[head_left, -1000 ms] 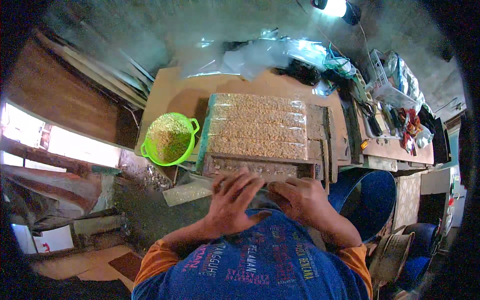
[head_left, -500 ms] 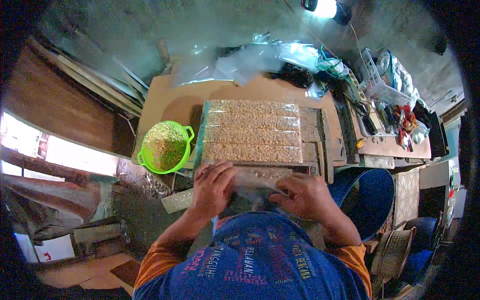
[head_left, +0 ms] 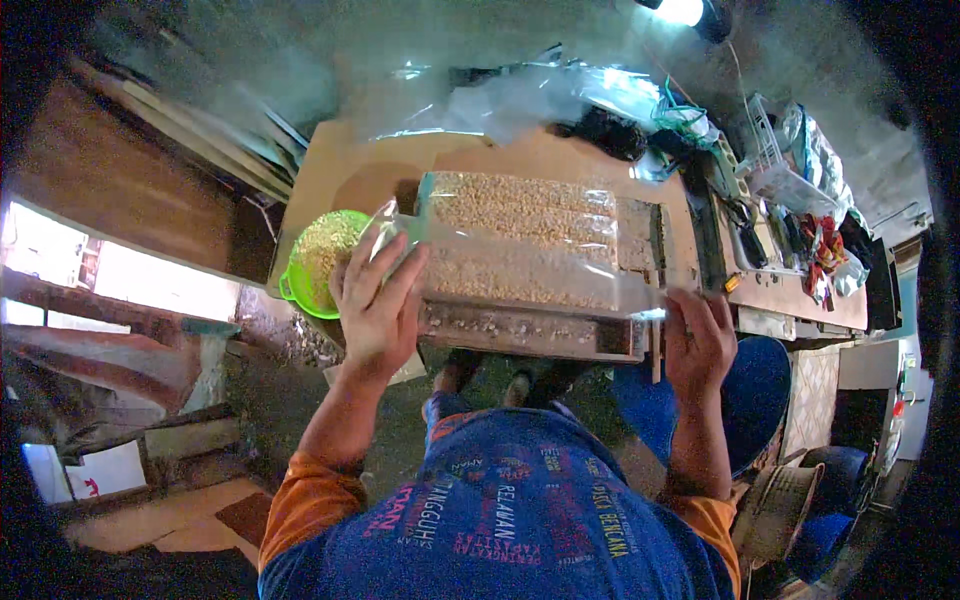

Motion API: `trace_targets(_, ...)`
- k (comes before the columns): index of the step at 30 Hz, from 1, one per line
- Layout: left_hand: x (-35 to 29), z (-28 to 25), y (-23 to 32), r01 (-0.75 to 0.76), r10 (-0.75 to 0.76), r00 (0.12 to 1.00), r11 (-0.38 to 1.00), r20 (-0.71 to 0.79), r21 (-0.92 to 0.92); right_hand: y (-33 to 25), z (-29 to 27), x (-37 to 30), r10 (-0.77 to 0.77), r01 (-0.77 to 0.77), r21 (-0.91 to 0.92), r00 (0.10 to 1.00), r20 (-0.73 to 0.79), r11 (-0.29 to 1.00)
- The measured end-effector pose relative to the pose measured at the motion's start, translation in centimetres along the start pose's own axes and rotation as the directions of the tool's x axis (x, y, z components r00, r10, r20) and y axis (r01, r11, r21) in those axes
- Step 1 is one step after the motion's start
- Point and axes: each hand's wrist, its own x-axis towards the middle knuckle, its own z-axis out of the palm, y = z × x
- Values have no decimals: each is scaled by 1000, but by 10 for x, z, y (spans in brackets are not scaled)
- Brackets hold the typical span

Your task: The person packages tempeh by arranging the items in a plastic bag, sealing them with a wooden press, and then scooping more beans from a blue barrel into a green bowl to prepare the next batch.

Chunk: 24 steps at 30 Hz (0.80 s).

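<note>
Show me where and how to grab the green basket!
Probably by the handle on the left of the green basket, coming from the left: it sticks out past the round rim, easy to hook, while the left hand blocks the basket's right side.

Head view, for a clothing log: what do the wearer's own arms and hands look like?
The left hand and right hand are bare. Orange fabric sleeves leave both forearms uncovered and adjoin a dark-blue shirt with pink, white and yellow print.

Partly lost to me
I lost the right side of the green basket (head_left: 309, 309) behind the left hand (head_left: 378, 305); the clear plastic (head_left: 530, 265) blurred, and the upper edge cropped the lamp (head_left: 682, 11).
</note>
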Motion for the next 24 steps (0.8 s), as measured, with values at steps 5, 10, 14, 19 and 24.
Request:
trace_targets(5, -72, 2, 8, 80, -76, 988, 997, 136, -21, 12, 11, -77, -17, 15, -52, 999, -34, 999)
trace_targets(10, -129, 33, 11, 134, -134, 933, 991, 335, 22, 20, 42, -125, 29, -20, -112, 996, 87, 994)
trace_targets(14, -149, 42, 6, 159, -156, 890, 987, 429, 29, 38, 61, -156, 10, 24, -132, 968, 251, 991)
trace_targets(19, -166, 38, 3, 172, -165, 760, 984, 629, 50, 35, 58, -177, 68, -11, -125, 886, 459, 992)
trace_targets(24, -153, 26, 12, 254, -175, 712, 967, 680, -16, 27, 50, -171, 134, -89, -107, 828, 545, 990)
